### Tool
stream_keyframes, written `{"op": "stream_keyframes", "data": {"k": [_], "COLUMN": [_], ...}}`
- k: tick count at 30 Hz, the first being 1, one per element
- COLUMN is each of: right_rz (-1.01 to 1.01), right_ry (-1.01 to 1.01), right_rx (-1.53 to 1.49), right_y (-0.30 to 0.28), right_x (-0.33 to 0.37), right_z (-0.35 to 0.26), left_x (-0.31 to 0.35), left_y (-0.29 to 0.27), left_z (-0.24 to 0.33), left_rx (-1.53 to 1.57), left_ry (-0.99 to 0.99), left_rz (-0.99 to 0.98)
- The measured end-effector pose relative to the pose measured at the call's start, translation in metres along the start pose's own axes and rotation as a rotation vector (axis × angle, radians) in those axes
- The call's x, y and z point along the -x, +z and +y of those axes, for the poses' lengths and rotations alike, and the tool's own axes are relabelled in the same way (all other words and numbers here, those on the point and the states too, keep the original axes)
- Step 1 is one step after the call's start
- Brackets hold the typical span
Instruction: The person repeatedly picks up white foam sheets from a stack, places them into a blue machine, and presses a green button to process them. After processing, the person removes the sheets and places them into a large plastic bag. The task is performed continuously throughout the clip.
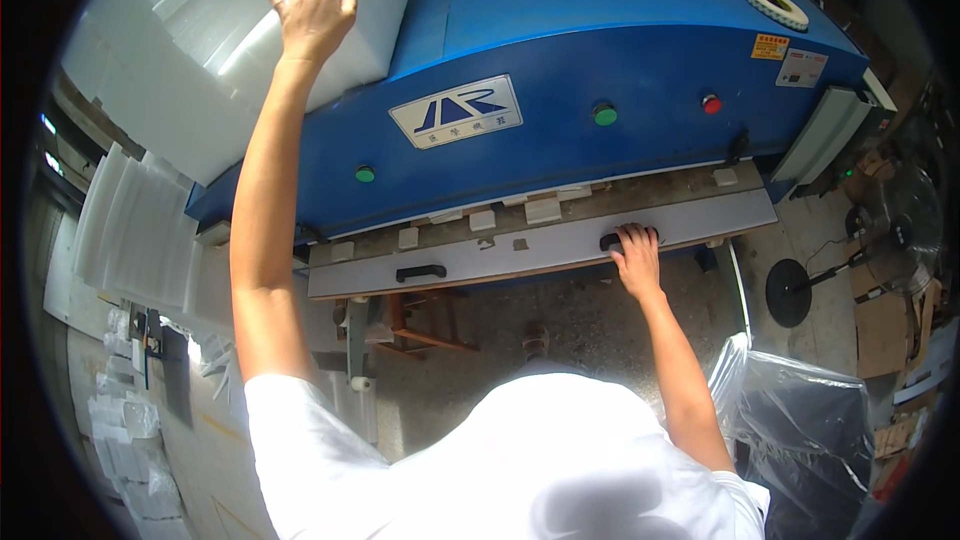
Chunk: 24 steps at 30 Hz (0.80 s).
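Up on the left, my left hand (314, 20) reaches out with its fingers apart, lying over a stack of white foam sheets (365, 15). The stack rests on top of a blue machine (560, 90). Lower and to the right, the fingers of my right hand (638, 258) curl over a black handle (609, 241). That handle sits on a long grey-white board (540, 257) along the machine's front. A second black handle (421, 272) is fixed to the board's left part, untouched. Pale blocks (543, 210) line the ledge behind the board.
Green buttons (605, 114) and a red button (712, 104) are on the machine's front. A tape roll (775, 6) lies on top. At the right stand a fan (890, 230) and a clear plastic bag (810, 430). More foam sheets (140, 230) hang at the left.
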State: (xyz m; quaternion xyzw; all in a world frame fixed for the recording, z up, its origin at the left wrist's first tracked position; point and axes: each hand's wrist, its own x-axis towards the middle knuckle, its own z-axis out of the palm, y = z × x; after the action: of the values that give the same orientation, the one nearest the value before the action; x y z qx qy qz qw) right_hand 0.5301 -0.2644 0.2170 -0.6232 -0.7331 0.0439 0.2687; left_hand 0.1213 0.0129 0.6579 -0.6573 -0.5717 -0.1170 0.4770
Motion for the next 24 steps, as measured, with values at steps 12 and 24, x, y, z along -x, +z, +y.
{"op": "stream_keyframes", "data": {"k": [12, 24], "right_rz": [0.006, 0.012], "right_ry": [-0.010, 0.052], "right_rx": [-0.005, -0.004], "right_y": [-0.005, 0.007], "right_x": [-0.005, -0.008], "right_z": [-0.005, -0.008], "left_x": [0.038, 0.087], "left_y": [-0.077, -0.051], "left_z": [0.043, 0.113], "left_rx": [0.648, 0.343], "left_ry": [0.193, 0.473], "left_rz": [0.116, 0.035]}}
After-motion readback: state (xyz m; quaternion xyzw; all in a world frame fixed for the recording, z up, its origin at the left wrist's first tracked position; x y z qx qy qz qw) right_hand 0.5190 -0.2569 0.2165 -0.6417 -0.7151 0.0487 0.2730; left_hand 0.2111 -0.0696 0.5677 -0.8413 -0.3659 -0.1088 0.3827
